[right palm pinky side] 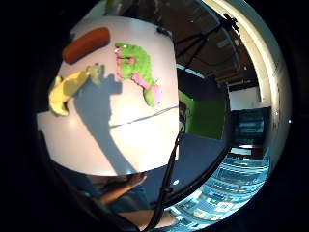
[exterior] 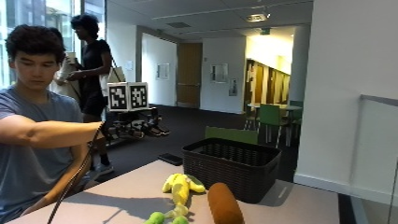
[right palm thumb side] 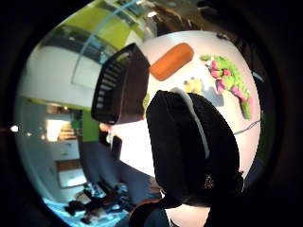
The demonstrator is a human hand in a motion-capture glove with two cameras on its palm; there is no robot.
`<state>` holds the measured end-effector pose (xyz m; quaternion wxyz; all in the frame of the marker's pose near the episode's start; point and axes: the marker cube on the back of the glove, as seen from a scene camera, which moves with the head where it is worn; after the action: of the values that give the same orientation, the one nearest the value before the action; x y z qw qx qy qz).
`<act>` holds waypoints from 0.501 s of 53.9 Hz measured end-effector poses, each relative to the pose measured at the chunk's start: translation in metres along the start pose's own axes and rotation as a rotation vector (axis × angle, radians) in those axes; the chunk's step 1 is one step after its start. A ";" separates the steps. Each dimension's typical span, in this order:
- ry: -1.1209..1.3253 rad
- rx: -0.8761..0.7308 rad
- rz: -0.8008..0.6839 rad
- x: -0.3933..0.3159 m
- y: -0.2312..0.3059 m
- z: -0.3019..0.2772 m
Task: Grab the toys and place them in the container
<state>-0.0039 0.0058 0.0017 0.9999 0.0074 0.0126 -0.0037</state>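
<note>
On the near edge of the white table [exterior: 124,198] lay a green and pink plush crocodile [right palm pinky side: 136,71], only its green tips showing in the outside view. Just beyond it sat a yellow plush banana [exterior: 179,185] and, beside that, a brown sausage-shaped plush toy [exterior: 223,204], all three resting apart from the hand. Farther back stood the dark woven basket [exterior: 231,169], close behind the toys. The gloved right hand [exterior: 138,129] hovered in the air well above the table, short of the basket, fingers loosely extended and holding nothing
</note>
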 end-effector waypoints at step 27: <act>0.001 -0.010 0.004 0.022 -0.011 -0.006</act>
<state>0.0174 -0.0056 -0.0052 0.9999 0.0026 0.0129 -0.0016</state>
